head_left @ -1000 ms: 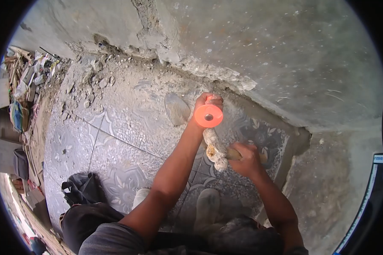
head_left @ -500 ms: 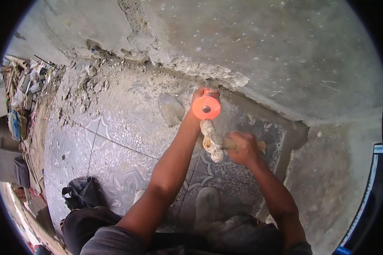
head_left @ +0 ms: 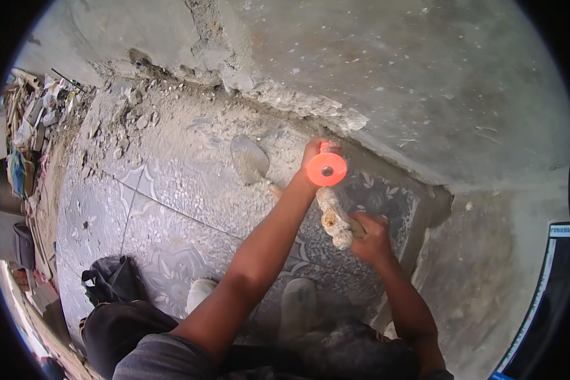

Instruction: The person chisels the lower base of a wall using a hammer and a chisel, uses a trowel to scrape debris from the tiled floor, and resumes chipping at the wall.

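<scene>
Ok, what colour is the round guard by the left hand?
The guard is bright coral-orange, shown best in the head view.

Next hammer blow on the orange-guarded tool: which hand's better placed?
Right, I'd say: the right grip holds the hammer by its handle, head near the orange guard. The left grip is busy holding the tool behind that guard.

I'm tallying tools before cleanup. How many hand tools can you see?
3: a hammer in the right hand, an orange-guarded chisel in the left hand, and a trowel on the tiled floor. Others may be hidden in the debris pile.
</scene>
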Demonstrator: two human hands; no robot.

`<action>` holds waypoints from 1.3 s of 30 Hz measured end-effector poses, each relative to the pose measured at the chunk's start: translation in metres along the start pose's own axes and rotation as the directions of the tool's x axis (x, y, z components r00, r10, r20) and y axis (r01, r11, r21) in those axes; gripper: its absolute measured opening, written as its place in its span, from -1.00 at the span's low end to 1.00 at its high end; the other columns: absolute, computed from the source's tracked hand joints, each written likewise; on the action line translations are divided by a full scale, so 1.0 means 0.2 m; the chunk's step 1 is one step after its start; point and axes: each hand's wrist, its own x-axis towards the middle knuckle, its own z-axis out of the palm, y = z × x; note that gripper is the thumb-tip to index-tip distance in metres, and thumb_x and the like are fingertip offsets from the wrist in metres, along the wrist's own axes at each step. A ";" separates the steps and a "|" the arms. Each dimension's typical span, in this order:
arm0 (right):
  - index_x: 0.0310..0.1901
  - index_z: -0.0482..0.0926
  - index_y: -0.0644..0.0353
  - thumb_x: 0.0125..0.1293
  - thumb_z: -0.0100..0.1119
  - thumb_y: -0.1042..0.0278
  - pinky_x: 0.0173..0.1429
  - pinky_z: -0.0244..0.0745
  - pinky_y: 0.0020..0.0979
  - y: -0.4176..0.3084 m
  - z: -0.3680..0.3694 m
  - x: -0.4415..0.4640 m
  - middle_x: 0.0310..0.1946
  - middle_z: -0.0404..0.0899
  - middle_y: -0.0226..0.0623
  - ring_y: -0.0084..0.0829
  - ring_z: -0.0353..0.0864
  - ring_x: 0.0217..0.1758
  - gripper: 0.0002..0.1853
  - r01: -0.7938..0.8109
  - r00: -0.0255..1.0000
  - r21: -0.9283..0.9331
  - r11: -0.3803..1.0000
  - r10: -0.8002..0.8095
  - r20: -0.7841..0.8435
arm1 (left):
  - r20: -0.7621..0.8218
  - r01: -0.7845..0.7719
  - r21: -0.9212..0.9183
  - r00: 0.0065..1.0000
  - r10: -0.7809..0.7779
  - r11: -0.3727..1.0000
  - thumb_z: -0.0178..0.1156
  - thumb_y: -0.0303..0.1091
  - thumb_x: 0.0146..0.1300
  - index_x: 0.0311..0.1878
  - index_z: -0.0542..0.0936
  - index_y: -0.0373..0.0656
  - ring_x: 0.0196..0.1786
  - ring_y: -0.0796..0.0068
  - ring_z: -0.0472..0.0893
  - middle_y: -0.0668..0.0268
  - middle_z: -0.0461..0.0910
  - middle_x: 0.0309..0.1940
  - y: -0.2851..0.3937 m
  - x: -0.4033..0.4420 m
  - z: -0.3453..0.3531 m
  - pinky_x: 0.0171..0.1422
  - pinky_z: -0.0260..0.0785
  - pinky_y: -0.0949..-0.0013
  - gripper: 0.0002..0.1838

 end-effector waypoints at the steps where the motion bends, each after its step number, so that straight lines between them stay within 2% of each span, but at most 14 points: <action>1: -0.29 0.56 0.24 -0.09 0.31 0.50 -0.30 0.51 -0.18 0.01 0.00 -0.01 -0.47 0.61 -0.08 -0.03 0.65 -0.38 -0.75 0.015 1.000 0.030 0.999 -0.015 -0.004 | -0.027 -0.034 -0.011 0.999 0.033 0.999 -0.01 -0.27 0.13 -0.59 0.32 -0.04 -0.70 0.66 0.29 0.54 0.26 -0.76 -0.01 0.01 0.01 -0.59 0.24 0.56 -0.80; 8: -0.30 0.55 0.26 0.03 0.24 0.41 -0.35 0.48 -0.17 0.08 -0.03 0.08 -0.47 0.62 -0.14 -0.09 0.64 -0.42 -0.81 0.360 0.922 0.058 0.931 -0.346 -0.172 | 0.058 -0.097 -0.034 0.993 0.099 0.995 -0.05 -0.32 0.18 -0.52 0.32 -0.06 -0.67 0.65 0.30 0.52 0.29 -0.71 -0.03 0.05 -0.06 -0.55 0.24 0.54 -0.83; 12: -0.33 0.57 0.25 0.11 0.26 0.36 -0.39 0.45 -0.21 0.21 0.09 0.17 -0.56 0.58 -0.16 -0.15 0.62 -0.50 -0.85 -0.049 0.999 -0.046 0.998 0.048 -0.021 | -0.014 -0.147 0.007 0.989 0.147 0.989 -0.04 -0.34 0.15 -0.56 0.32 -0.04 -0.66 0.61 0.33 0.48 0.31 -0.69 -0.04 0.06 0.01 -0.52 0.29 0.50 -0.83; 15: -0.33 0.60 0.26 0.08 0.28 0.36 -0.38 0.46 -0.22 0.05 -0.01 0.09 -0.56 0.57 -0.15 -0.19 0.63 -0.50 -0.83 0.045 0.993 -0.029 0.999 -0.048 -0.112 | -0.105 -0.251 0.054 0.961 0.255 0.967 -0.06 -0.32 0.16 -0.57 0.31 -0.04 -0.64 0.57 0.36 0.47 0.32 -0.69 -0.04 0.09 0.04 -0.49 0.32 0.46 -0.81; 18: -0.32 0.61 0.28 0.03 0.28 0.37 -0.35 0.48 -0.31 0.13 0.01 0.08 -0.53 0.60 -0.15 -0.30 0.63 -0.50 -0.81 0.124 0.978 -0.011 0.992 -0.124 -0.170 | -0.104 -0.298 0.092 0.946 0.307 0.950 -0.09 -0.29 0.19 -0.60 0.28 -0.03 -0.61 0.52 0.37 0.45 0.32 -0.69 -0.04 0.16 0.00 -0.45 0.36 0.41 -0.77; 20: -0.33 0.61 0.28 0.01 0.28 0.39 -0.34 0.48 -0.37 0.34 0.05 0.06 -0.53 0.61 -0.17 -0.35 0.62 -0.51 -0.81 0.120 0.985 -0.127 0.985 -0.135 -0.112 | -0.150 -0.375 0.143 0.907 0.395 0.916 -0.11 -0.27 0.19 -0.62 0.25 0.00 -0.60 0.49 0.36 0.42 0.32 -0.68 -0.07 0.19 0.01 -0.45 0.36 0.37 -0.75; 21: -0.32 0.57 0.26 0.03 0.22 0.44 -0.36 0.46 -0.42 0.36 0.09 0.09 -0.54 0.57 -0.31 -0.45 0.56 -0.54 -0.85 -0.200 0.973 -0.011 0.980 0.197 -0.116 | -0.167 -0.385 0.137 0.899 0.404 0.913 -0.11 -0.27 0.19 -0.62 0.24 0.00 -0.60 0.48 0.36 0.41 0.31 -0.68 -0.08 0.20 0.08 -0.45 0.35 0.36 -0.74; 25: -0.41 0.49 0.23 0.12 0.05 0.57 -0.39 0.32 -0.52 0.06 -0.05 0.04 -0.55 0.44 -0.43 -0.64 0.44 -0.50 -0.96 -0.494 0.834 0.425 0.759 0.552 -0.018 | -0.333 -0.449 0.216 0.801 0.498 0.867 -0.12 -0.28 0.19 -0.63 0.21 0.02 -0.60 0.47 0.35 0.40 0.27 -0.68 -0.15 0.16 0.25 -0.47 0.33 0.32 -0.74; 28: -0.44 0.47 0.23 0.12 0.02 0.58 -0.50 0.26 -0.54 0.31 -0.02 0.03 -0.58 0.44 -0.43 -0.63 0.36 -0.61 -0.95 0.028 0.956 0.252 0.967 0.048 -0.289 | -0.182 -0.451 0.129 0.865 0.468 0.883 -0.13 -0.28 0.20 -0.62 0.20 0.02 -0.59 0.44 0.36 0.40 0.27 -0.67 -0.05 0.27 0.05 -0.45 0.35 0.26 -0.74; 29: -0.43 0.47 0.22 0.10 0.03 0.56 -0.51 0.27 -0.55 0.26 -0.03 0.11 -0.60 0.42 -0.43 -0.63 0.35 -0.63 -0.96 0.049 0.984 -0.049 0.998 -0.057 -0.169 | -0.230 -0.471 0.162 0.837 0.497 0.867 -0.12 -0.30 0.19 -0.60 0.21 0.01 -0.61 0.43 0.34 0.39 0.27 -0.67 -0.07 0.27 0.06 -0.45 0.35 0.24 -0.76; 32: -0.45 0.46 0.20 0.08 0.04 0.55 -0.46 0.31 -0.54 0.24 -0.07 0.19 -0.61 0.40 -0.43 -0.61 0.37 -0.61 -0.97 -0.363 0.927 0.166 0.917 0.373 -0.036 | -0.373 -0.434 0.215 0.791 0.484 0.875 -0.11 -0.33 0.18 -0.61 0.20 0.01 -0.66 0.48 0.29 0.44 0.23 -0.71 -0.19 0.15 0.30 -0.50 0.32 0.30 -0.76; 33: -0.44 0.47 0.21 0.07 0.06 0.53 -0.46 0.32 -0.55 0.20 -0.10 0.18 -0.63 0.40 -0.42 -0.60 0.38 -0.61 -0.99 -0.366 0.914 0.267 0.891 0.398 -0.076 | -0.300 -0.413 0.161 0.845 0.443 0.897 -0.19 -0.25 0.26 -0.50 0.27 -0.06 -0.52 0.32 0.44 0.28 0.36 -0.55 -0.13 0.19 0.21 -0.36 0.42 0.11 -0.78; 37: -0.43 0.48 0.25 0.05 0.06 0.55 -0.52 0.31 -0.52 0.09 -0.10 0.16 -0.65 0.41 -0.41 -0.60 0.40 -0.62 -0.97 0.128 0.923 0.377 0.917 0.030 -0.385 | -0.193 -0.428 0.038 0.884 0.427 0.903 -0.20 -0.23 0.27 -0.49 0.25 -0.06 -0.52 0.33 0.41 0.30 0.33 -0.56 0.01 0.33 -0.03 -0.33 0.43 0.11 -0.77; 39: -0.44 0.46 0.26 0.04 0.03 0.56 -0.52 0.30 -0.52 0.32 0.02 0.16 -0.66 0.40 -0.39 -0.59 0.39 -0.63 -0.97 -0.198 0.953 0.230 0.953 0.242 -0.184 | -0.279 -0.456 0.125 0.836 0.472 0.881 -0.17 -0.28 0.23 -0.59 0.19 0.00 -0.59 0.42 0.34 0.38 0.27 -0.65 -0.09 0.26 0.13 -0.41 0.38 0.20 -0.75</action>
